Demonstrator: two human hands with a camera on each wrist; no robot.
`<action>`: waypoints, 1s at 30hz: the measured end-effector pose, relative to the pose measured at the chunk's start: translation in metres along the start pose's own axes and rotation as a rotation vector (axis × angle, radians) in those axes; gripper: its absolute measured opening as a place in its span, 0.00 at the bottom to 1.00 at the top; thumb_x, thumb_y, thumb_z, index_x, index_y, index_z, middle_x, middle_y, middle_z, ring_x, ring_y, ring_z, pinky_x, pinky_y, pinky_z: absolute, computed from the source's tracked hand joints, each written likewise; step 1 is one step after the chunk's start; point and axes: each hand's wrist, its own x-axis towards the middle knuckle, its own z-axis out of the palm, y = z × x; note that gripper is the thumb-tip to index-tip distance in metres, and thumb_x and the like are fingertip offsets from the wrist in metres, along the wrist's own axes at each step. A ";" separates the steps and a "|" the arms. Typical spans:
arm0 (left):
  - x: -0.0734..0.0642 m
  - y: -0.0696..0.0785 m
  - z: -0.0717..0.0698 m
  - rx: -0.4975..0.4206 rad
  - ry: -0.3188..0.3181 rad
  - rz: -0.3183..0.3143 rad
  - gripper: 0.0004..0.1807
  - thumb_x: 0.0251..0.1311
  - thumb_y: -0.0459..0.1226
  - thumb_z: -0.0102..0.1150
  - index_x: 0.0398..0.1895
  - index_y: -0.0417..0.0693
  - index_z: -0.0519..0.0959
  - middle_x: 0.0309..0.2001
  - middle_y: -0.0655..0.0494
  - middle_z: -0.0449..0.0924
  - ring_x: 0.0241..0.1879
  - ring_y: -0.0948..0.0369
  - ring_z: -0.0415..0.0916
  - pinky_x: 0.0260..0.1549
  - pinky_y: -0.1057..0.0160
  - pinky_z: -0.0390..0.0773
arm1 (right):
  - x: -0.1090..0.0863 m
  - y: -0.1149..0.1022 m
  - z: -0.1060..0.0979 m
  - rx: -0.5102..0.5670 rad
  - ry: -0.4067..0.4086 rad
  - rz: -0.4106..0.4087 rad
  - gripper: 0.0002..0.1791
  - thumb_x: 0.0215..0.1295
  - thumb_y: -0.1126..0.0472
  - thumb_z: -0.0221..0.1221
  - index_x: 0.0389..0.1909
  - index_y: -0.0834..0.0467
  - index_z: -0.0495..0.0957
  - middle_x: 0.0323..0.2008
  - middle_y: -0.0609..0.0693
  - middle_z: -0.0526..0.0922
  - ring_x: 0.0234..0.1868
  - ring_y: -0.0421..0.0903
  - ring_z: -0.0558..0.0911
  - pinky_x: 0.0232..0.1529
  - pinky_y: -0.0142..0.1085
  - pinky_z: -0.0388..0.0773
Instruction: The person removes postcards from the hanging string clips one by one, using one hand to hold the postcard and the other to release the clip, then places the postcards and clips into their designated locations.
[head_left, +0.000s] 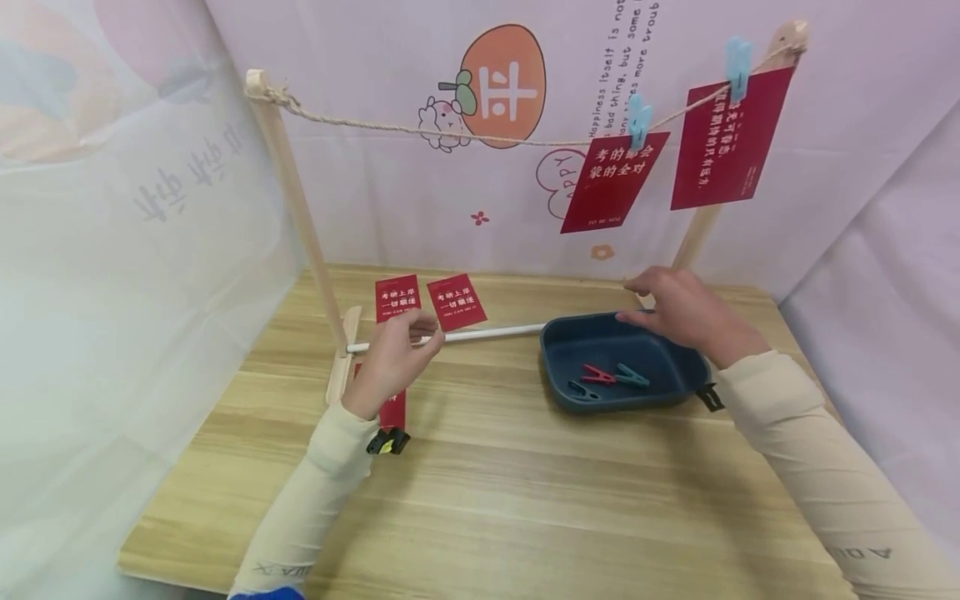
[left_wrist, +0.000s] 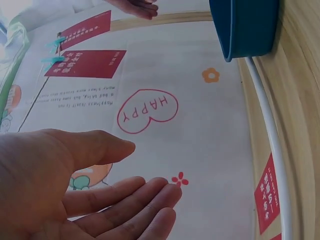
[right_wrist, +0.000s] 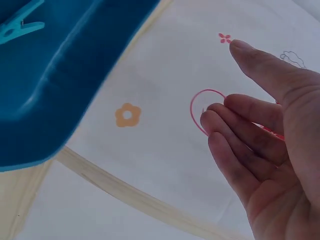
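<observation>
My left hand (head_left: 397, 354) is above the table's left part, thumb and fingers apart with nothing between them. Near it lie two red cards with white writing, a left card (head_left: 397, 292) and a right card (head_left: 457, 302); a third red card (head_left: 393, 410) is partly hidden under the wrist. My right hand (head_left: 686, 312) hovers over the far right rim of a dark blue tub (head_left: 570, 400), its loosely bent fingers holding nothing. Inside the tub are a pink clothespin (head_left: 598, 375), a green clothespin (head_left: 632, 377) and a dark blue clothespin (head_left: 582, 391).
A twine line (head_left: 420, 130) runs between two wooden posts, the left post (head_left: 300, 200) and right post (head_left: 697, 237). Light blue clothespins hold a lower red card (head_left: 611, 196) and a higher red card (head_left: 723, 158) on it. A white rod (head_left: 502, 332) crosses low behind the tub.
</observation>
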 end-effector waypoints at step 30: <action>0.070 0.037 0.048 -0.229 0.224 0.266 0.19 0.72 0.36 0.64 0.62 0.38 0.80 0.58 0.43 0.86 0.60 0.49 0.84 0.65 0.52 0.82 | -0.001 -0.032 -0.068 -0.062 0.399 -0.050 0.30 0.58 0.59 0.78 0.60 0.67 0.83 0.50 0.68 0.88 0.49 0.66 0.87 0.51 0.62 0.87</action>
